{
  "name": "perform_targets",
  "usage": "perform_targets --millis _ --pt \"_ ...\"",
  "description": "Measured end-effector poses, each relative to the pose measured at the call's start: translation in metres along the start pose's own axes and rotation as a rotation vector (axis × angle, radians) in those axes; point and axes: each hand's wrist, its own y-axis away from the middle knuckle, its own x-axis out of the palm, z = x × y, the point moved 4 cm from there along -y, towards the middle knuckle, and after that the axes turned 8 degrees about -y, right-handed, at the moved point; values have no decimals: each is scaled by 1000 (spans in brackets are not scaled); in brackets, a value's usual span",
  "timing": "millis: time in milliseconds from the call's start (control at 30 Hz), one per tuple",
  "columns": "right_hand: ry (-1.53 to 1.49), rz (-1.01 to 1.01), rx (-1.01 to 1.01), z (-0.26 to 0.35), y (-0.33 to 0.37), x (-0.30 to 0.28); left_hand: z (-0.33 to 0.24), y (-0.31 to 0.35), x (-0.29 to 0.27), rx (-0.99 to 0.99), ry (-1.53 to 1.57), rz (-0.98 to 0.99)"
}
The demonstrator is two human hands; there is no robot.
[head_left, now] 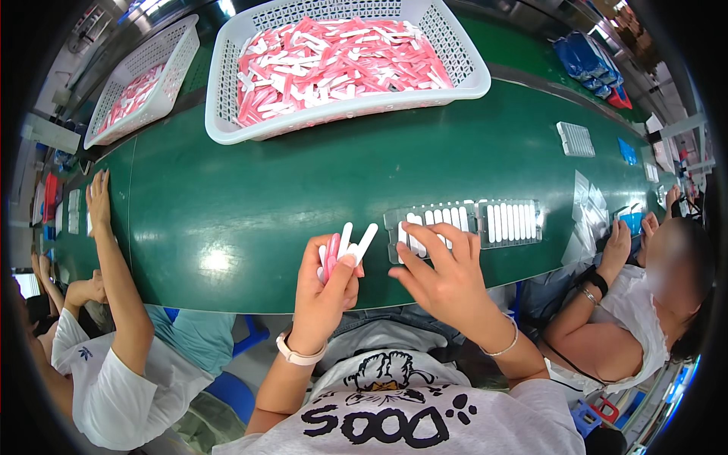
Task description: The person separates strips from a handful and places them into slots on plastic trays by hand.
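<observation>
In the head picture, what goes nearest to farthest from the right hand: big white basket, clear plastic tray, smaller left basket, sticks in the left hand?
From the right hand:
1. Clear plastic tray: at its fingers.
2. Pink and white sticks: to its left, in the left hand.
3. Big white basket: beyond both hands.
4. Smaller basket: far left.

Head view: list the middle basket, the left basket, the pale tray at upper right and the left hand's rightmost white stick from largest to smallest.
1. Middle basket
2. Left basket
3. Pale tray
4. Rightmost white stick, in the left hand
Nearness to the camera may exaggerate the gap between the baskets.
</observation>
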Motion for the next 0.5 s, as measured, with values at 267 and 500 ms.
perform_targets --millis 267,500 --pt "-73 8 81 -11 -4 -10 -3 2 1 27 -57 8" --pt "58 -28 107 -25 13 -13 -3 1 2 19 -60 3"
